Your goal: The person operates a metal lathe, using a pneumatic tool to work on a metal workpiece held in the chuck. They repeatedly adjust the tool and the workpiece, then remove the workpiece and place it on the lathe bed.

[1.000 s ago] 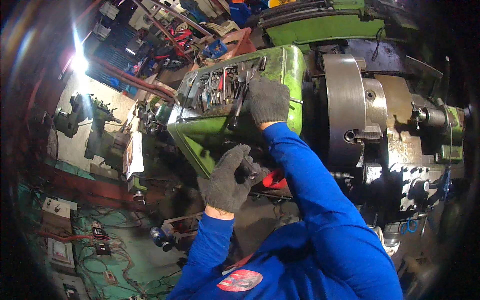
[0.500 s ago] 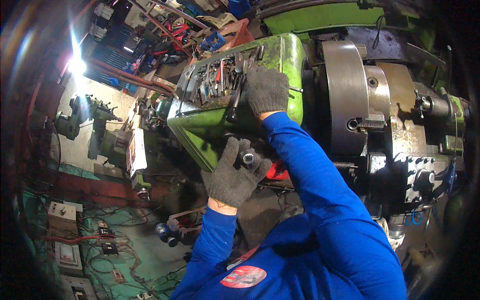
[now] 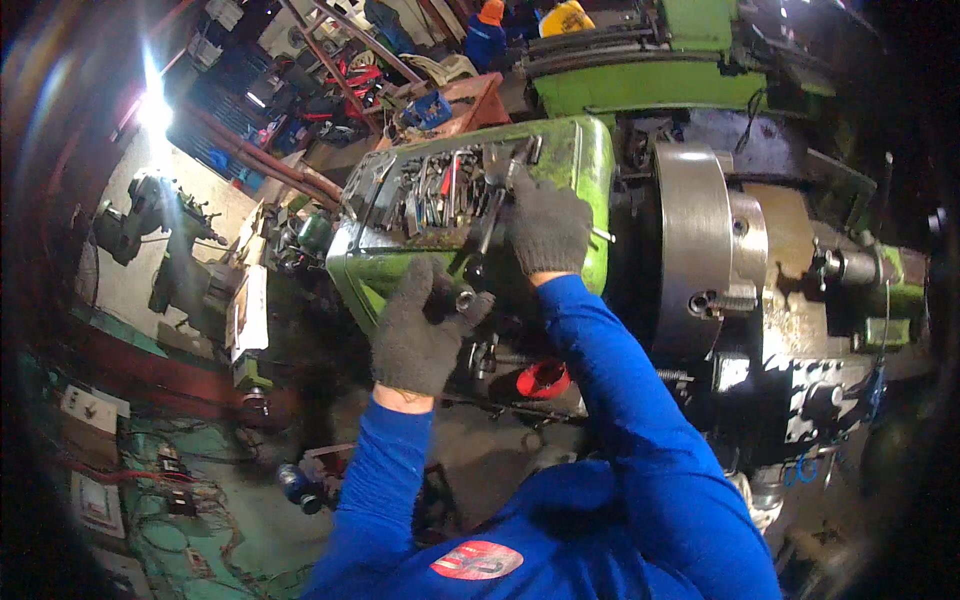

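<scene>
My left hand (image 3: 420,328), in a dark grey knit glove, is closed round a short dark metal cylinder with a bright hollow end (image 3: 465,300). It is at the front edge of a green machine housing (image 3: 385,272), just left of a black-knobbed lever (image 3: 484,240). Over the right part of the housing top is my gloved right hand (image 3: 552,228), beside the lever. Its fingers curl downward, and what they grip is hidden. A thin pale rod (image 3: 603,235) sticks out to the right of this hand. Several small tools (image 3: 445,190) lie crowded on the housing top.
A large steel lathe chuck (image 3: 690,250) stands right of the housing. Below my hands are a red bowl (image 3: 543,380) and metal rods. Cables (image 3: 190,535) cover the green floor at lower left. Behind stands a reddish bin with a blue basket (image 3: 428,110); farther back is a person in an orange cap (image 3: 490,12).
The view has shifted, so the machine appears lower. My left hand has moved left and nearer the housing, its fingers closing round the cylinder. My right hand stays over the housing top.
</scene>
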A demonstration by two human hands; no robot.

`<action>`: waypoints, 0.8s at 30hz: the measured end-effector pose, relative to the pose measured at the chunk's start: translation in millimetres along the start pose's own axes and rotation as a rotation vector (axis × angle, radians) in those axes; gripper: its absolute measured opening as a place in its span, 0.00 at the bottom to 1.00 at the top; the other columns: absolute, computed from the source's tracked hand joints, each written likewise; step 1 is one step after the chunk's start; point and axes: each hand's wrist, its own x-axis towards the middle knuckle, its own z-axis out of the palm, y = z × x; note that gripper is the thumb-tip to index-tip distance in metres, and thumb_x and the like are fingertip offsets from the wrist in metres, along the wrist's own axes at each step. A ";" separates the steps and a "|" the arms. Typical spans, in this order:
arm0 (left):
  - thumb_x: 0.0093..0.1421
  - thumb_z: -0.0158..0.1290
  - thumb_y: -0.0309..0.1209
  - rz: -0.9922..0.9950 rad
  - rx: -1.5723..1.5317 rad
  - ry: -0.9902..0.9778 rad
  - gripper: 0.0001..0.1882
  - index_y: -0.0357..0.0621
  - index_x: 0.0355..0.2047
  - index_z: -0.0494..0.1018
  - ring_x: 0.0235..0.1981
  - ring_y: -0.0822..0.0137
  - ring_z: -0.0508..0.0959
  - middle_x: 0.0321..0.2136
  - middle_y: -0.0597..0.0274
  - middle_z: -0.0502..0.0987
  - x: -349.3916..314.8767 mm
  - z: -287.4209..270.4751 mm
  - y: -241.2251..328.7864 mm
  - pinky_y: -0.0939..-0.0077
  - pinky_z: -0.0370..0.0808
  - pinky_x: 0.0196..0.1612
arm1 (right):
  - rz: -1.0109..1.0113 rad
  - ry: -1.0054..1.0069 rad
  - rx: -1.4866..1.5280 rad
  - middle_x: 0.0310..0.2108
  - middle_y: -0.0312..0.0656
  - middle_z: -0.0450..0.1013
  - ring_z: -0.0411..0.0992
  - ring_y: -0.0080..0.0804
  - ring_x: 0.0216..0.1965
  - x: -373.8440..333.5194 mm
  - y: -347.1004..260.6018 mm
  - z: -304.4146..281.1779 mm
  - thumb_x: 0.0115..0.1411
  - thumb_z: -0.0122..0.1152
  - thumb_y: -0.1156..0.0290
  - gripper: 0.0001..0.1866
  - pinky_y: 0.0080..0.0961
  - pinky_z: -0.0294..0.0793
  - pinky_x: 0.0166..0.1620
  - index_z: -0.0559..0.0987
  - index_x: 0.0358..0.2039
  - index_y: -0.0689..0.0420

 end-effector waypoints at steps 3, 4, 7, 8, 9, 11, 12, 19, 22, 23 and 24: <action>0.77 0.55 0.35 -0.047 -0.214 0.008 0.08 0.46 0.47 0.79 0.42 0.64 0.81 0.36 0.65 0.76 31.5 11.8 38.9 0.49 0.84 0.54 | 0.029 -0.039 -0.046 0.32 0.41 0.81 0.83 0.47 0.35 0.8 2.7 -0.7 0.62 0.62 0.65 0.05 0.50 0.77 0.37 0.84 0.38 0.44; 0.76 0.56 0.33 0.247 0.236 -0.057 0.08 0.45 0.48 0.80 0.44 0.64 0.81 0.38 0.65 0.77 51.5 1.5 38.5 0.52 0.84 0.55 | 0.030 -0.069 -0.049 0.32 0.42 0.81 0.82 0.49 0.36 0.7 0.8 -2.5 0.62 0.63 0.65 0.05 0.51 0.77 0.38 0.84 0.37 0.46; 0.71 0.59 0.32 0.911 0.917 -0.050 0.11 0.42 0.50 0.82 0.47 0.61 0.82 0.43 0.61 0.81 112.1 -13.9 47.7 0.57 0.82 0.56 | 0.012 -0.060 -0.054 0.32 0.43 0.80 0.82 0.51 0.37 1.7 1.4 1.3 0.60 0.63 0.65 0.06 0.52 0.77 0.39 0.84 0.37 0.47; 0.69 0.60 0.32 0.985 0.935 -0.078 0.13 0.42 0.51 0.82 0.48 0.60 0.83 0.44 0.59 0.82 131.4 -16.8 51.0 0.59 0.81 0.55 | 0.025 -0.093 -0.077 0.33 0.43 0.80 0.81 0.51 0.37 1.8 -2.2 0.1 0.59 0.65 0.63 0.07 0.52 0.77 0.39 0.84 0.37 0.46; 0.67 0.62 0.34 0.864 0.717 -0.126 0.15 0.43 0.51 0.83 0.48 0.59 0.84 0.44 0.57 0.83 153.5 -11.1 45.5 0.60 0.81 0.53 | -0.010 -0.042 -0.100 0.32 0.42 0.79 0.81 0.50 0.35 1.0 -0.4 0.8 0.61 0.64 0.64 0.06 0.51 0.76 0.38 0.84 0.37 0.45; 0.64 0.64 0.36 0.679 0.504 -0.178 0.17 0.43 0.51 0.84 0.47 0.57 0.85 0.44 0.53 0.84 199.2 -3.4 35.7 0.62 0.81 0.52 | -0.082 0.052 -0.141 0.29 0.41 0.78 0.81 0.47 0.33 -2.2 4.7 9.0 0.63 0.62 0.64 0.04 0.49 0.76 0.37 0.83 0.36 0.44; 0.62 0.65 0.38 0.622 0.501 -0.188 0.18 0.44 0.50 0.84 0.47 0.55 0.85 0.44 0.52 0.85 224.4 2.1 31.2 0.61 0.80 0.52 | -0.082 0.058 -0.168 0.30 0.41 0.78 0.81 0.47 0.33 -2.3 9.4 19.1 0.63 0.62 0.65 0.04 0.50 0.76 0.36 0.83 0.36 0.44; 0.58 0.65 0.49 0.565 0.936 -0.246 0.25 0.40 0.44 0.81 0.44 0.48 0.85 0.41 0.46 0.84 325.5 54.1 9.2 0.56 0.80 0.51 | -0.078 -0.017 -0.287 0.34 0.42 0.80 0.81 0.52 0.37 -1.3 9.0 19.9 0.60 0.64 0.66 0.07 0.52 0.77 0.40 0.84 0.39 0.43; 0.57 0.63 0.48 0.513 1.136 -0.325 0.22 0.49 0.46 0.84 0.50 0.43 0.85 0.46 0.45 0.86 345.7 76.3 -3.2 0.49 0.81 0.55 | -0.059 -0.055 -0.321 0.34 0.44 0.80 0.80 0.53 0.37 -0.7 -1.1 9.8 0.59 0.65 0.66 0.07 0.53 0.77 0.40 0.84 0.39 0.45; 0.57 0.63 0.48 0.474 1.195 -0.370 0.22 0.54 0.48 0.85 0.52 0.42 0.85 0.49 0.45 0.86 351.6 81.2 -7.4 0.47 0.81 0.57 | -0.054 -0.068 -0.348 0.34 0.44 0.80 0.81 0.53 0.37 -0.7 -1.6 9.2 0.59 0.65 0.65 0.07 0.52 0.77 0.40 0.84 0.39 0.46; 0.59 0.62 0.47 0.399 1.279 -0.393 0.24 0.53 0.52 0.85 0.56 0.43 0.84 0.54 0.44 0.85 353.3 87.5 -5.9 0.48 0.80 0.60 | -0.042 -0.064 -0.355 0.34 0.45 0.80 0.80 0.53 0.37 -1.3 -0.3 10.6 0.60 0.65 0.65 0.07 0.52 0.77 0.40 0.84 0.39 0.46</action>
